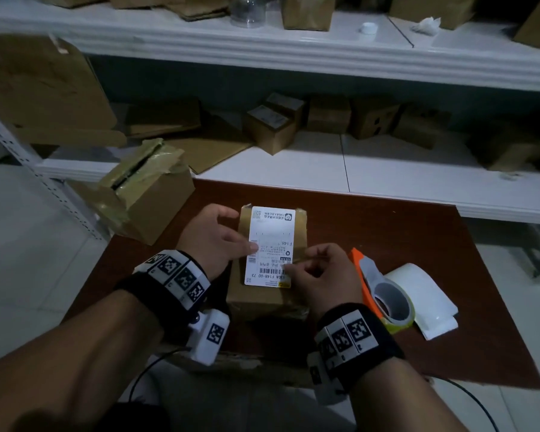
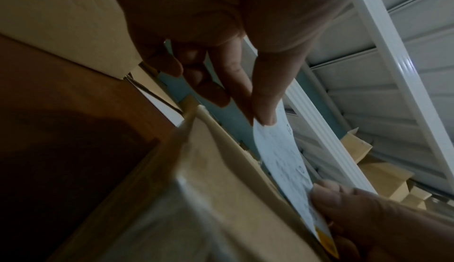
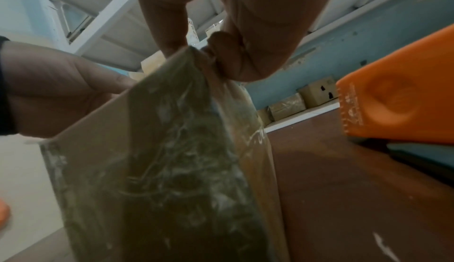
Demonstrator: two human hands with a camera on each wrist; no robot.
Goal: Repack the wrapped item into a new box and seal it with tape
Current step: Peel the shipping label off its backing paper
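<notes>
A small taped cardboard box stands in the middle of the brown table. A white shipping label with barcodes is held over the box top. My left hand pinches the label's left edge. My right hand pinches its near right corner. In the left wrist view the label curves up off the box between my left fingers and the right thumb. In the right wrist view, glossy tape covers the near face of the box.
An orange tape dispenser with a roll lies right of the box, on a white backing sheet. An opened, tape-covered box sits at the table's far left corner. White shelves with several cartons stand behind the table.
</notes>
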